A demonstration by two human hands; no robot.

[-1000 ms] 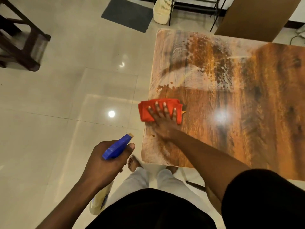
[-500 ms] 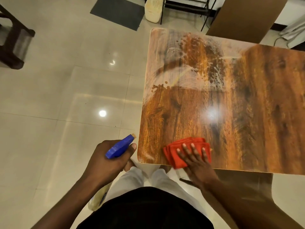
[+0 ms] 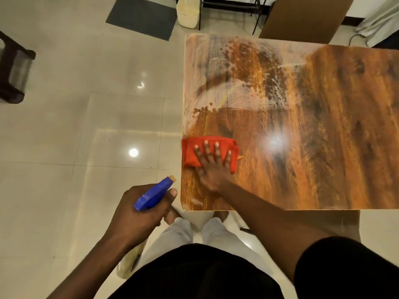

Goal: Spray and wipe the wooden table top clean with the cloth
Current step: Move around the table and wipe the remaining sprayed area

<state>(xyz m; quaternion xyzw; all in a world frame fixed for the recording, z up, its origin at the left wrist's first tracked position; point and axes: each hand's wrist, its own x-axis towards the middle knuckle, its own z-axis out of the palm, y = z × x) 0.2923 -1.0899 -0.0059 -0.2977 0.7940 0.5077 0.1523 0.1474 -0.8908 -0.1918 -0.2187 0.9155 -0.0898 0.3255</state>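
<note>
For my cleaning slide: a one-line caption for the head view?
Right hand presses red cloth on streaky wooden table top; left hand holds spray bottle.

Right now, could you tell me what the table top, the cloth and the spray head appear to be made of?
Table top: wood grain under a glossy finish that mirrors a lamp; possibly laminate. Cloth: soft red fabric, folded, perhaps microfibre. Spray head: smooth blue plastic.

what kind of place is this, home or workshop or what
Most likely a room in a home, though I can't be sure. The floor is glossy pale tiles, a dark mat lies by the far wall, and a wood-grain table is being wiped.
</note>
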